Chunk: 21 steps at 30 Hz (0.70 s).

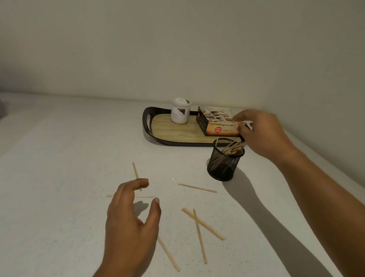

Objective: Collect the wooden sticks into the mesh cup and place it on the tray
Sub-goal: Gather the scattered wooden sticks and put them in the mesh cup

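Nearest the camera, the left hand (132,215) hovers low over the desk (60,175), its fingers (142,182) spread and holding nothing, poised above two of the loose wooden sticks (197,187). Six sticks lie scattered on the desk, two of them crossed and one partly hidden under that hand. The collecting step looks about half done. The next move calls for pinching a thin, flat stick off the surface. Beyond them, the one mesh cup (224,161) stands on the desk just in front of the tray (177,134), with several sticks inside that I cannot count. The right hand (263,133) hangs over its rim, curled; whether it grips a stick I cannot tell. The single tray carries one white jar (180,114) and one box (215,124).
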{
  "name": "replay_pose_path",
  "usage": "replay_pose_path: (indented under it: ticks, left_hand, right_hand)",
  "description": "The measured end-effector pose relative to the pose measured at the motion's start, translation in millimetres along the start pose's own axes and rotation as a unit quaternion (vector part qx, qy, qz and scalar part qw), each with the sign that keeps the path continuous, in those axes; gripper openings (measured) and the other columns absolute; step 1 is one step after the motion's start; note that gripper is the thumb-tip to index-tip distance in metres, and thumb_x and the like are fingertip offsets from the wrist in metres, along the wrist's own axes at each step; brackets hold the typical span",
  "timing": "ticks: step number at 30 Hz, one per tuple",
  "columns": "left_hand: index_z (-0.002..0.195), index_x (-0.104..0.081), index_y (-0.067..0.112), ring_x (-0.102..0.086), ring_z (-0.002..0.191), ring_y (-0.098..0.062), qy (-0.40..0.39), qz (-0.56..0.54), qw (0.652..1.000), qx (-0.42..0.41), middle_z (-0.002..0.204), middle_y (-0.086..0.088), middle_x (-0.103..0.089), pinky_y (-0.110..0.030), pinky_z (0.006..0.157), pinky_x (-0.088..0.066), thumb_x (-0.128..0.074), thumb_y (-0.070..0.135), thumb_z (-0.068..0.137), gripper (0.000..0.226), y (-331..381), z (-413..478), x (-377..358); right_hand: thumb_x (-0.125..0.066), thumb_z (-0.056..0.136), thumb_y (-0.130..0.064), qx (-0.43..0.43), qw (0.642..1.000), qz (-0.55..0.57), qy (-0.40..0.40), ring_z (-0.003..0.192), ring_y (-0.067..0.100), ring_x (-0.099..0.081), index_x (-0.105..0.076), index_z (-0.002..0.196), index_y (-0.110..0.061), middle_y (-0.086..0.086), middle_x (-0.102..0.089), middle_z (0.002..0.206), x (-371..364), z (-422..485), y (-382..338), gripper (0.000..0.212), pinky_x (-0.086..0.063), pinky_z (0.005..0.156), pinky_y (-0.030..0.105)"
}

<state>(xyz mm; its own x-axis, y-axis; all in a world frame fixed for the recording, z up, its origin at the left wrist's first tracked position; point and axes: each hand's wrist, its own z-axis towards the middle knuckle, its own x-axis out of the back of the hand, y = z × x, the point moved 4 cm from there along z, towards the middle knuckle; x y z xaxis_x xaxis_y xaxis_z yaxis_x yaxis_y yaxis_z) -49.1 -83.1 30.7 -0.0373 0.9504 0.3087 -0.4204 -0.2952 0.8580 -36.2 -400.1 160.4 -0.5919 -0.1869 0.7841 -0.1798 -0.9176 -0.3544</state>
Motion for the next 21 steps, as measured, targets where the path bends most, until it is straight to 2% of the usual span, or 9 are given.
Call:
replay_pose_path:
  ticks: [2, 4, 6, 8, 10, 12, 15, 18, 21]
  left_hand:
    - [0.112, -0.055, 0.036, -0.054, 0.110, -0.004, -0.013, -0.002, 1.000, -0.008, 0.120, 0.016, -0.058, 0.002, 0.075, -0.036, -0.066, 0.013, 0.088, 0.034, 2.4, 1.9, 0.6]
    - [0.110, -0.058, 0.034, -0.055, 0.110, -0.002, -0.054, 0.017, 0.997, -0.047, 0.117, 0.016, -0.059, -0.004, 0.081, -0.037, -0.060, 0.006, 0.092, 0.033, 6.4, 8.5, 3.8]
    - [0.109, -0.060, 0.032, -0.057, 0.108, 0.003, -0.140, 0.051, 0.985, -0.088, 0.115, 0.016, -0.060, -0.006, 0.086, -0.038, -0.053, -0.003, 0.093, 0.039, 7.1, 20.0, 11.3]
    - [0.111, -0.063, 0.033, -0.054, 0.113, 0.003, -0.247, 0.112, 0.956, -0.115, 0.117, 0.018, -0.060, -0.007, 0.093, -0.036, -0.051, -0.013, 0.088, 0.052, 0.6, 31.3, 22.2]
    - [0.113, -0.066, 0.032, -0.050, 0.119, 0.003, -0.328, 0.156, 0.925, -0.114, 0.122, 0.021, -0.058, -0.006, 0.097, -0.034, -0.052, -0.016, 0.081, 0.060, -15.1, 39.5, 38.6]
    - [0.117, -0.064, 0.037, -0.045, 0.125, 0.006, -0.371, 0.179, 0.907, -0.090, 0.129, 0.023, -0.054, -0.014, 0.104, -0.035, -0.057, -0.011, 0.079, 0.062, -34.7, 46.1, 60.3]
    - [0.120, -0.055, 0.048, -0.038, 0.134, -0.001, -0.406, 0.197, 0.891, -0.046, 0.140, 0.021, -0.046, -0.031, 0.112, -0.034, -0.071, 0.003, 0.080, 0.062, -59.9, 51.8, 78.9]
    - [0.120, -0.057, 0.053, -0.032, 0.138, -0.004, -0.412, 0.233, 0.879, -0.061, 0.146, 0.018, -0.042, -0.038, 0.115, -0.029, -0.075, 0.031, 0.080, 0.050, -65.8, 48.6, 67.6]
    - [0.109, -0.071, 0.043, -0.039, 0.135, -0.005, -0.368, 0.223, 0.897, -0.101, 0.142, 0.016, -0.050, -0.038, 0.112, -0.035, -0.073, 0.039, 0.082, 0.028, -57.2, 39.4, 43.2]
  right_hand:
    - [-0.063, 0.092, -0.016, 0.005, 0.999, 0.046, 0.022, 0.091, 0.001, -0.060, -0.073, 0.106, -0.025, -0.008, -0.071, 0.105, -0.2, -19.3, -10.6, 0.020, -0.052, 0.088, 0.027]
    - [-0.065, 0.091, -0.017, 0.015, 0.998, 0.063, -0.016, 0.083, -0.008, -0.059, -0.073, 0.103, -0.029, -0.019, -0.065, 0.092, -6.5, -43.1, -21.2, 0.018, -0.049, 0.078, 0.019]
    - [-0.067, 0.090, -0.024, 0.031, 0.992, 0.031, -0.122, 0.080, -0.007, -0.060, -0.071, 0.101, -0.034, -0.024, -0.062, 0.085, -20.1, -70.9, -30.9, 0.014, -0.043, 0.068, 0.010]
    - [-0.072, 0.085, -0.038, 0.027, 0.969, -0.010, -0.245, 0.075, 0.002, -0.064, -0.066, 0.095, -0.036, -0.018, -0.064, 0.081, -33.7, -102.8, -33.4, 0.011, -0.046, 0.062, 0.013]
    - [-0.075, 0.075, -0.054, -0.012, 0.938, -0.020, -0.345, 0.070, 0.006, -0.064, -0.061, 0.093, -0.037, -0.011, -0.066, 0.078, -42.5, -136.0, -29.1, 0.029, -0.053, 0.060, 0.021]
    - [-0.076, 0.061, -0.070, -0.038, 0.913, -0.025, -0.406, 0.069, 0.008, -0.064, -0.057, 0.097, -0.038, -0.009, -0.067, 0.078, -49.1, -161.9, -27.2, 0.052, -0.054, 0.059, 0.026]
    - [-0.075, 0.056, -0.072, -0.008, 0.913, -0.026, -0.408, 0.069, 0.008, -0.061, -0.055, 0.097, -0.039, -0.009, -0.063, 0.078, -62.3, -180.1, -36.8, 0.056, -0.052, 0.060, 0.025]
    - [-0.073, 0.076, -0.051, 0.048, 0.931, 0.031, -0.360, 0.068, 0.006, -0.056, -0.057, 0.093, -0.036, -0.012, -0.058, 0.080, -82.0, -183.5, -58.6, 0.028, -0.047, 0.060, 0.019]
    - [-0.064, 0.089, -0.037, 0.082, 0.935, 0.052, -0.342, 0.074, 0.005, -0.057, -0.064, 0.101, -0.031, -0.013, -0.058, 0.086, -99.3, -177.5, -74.1, 0.014, -0.048, 0.064, 0.018]
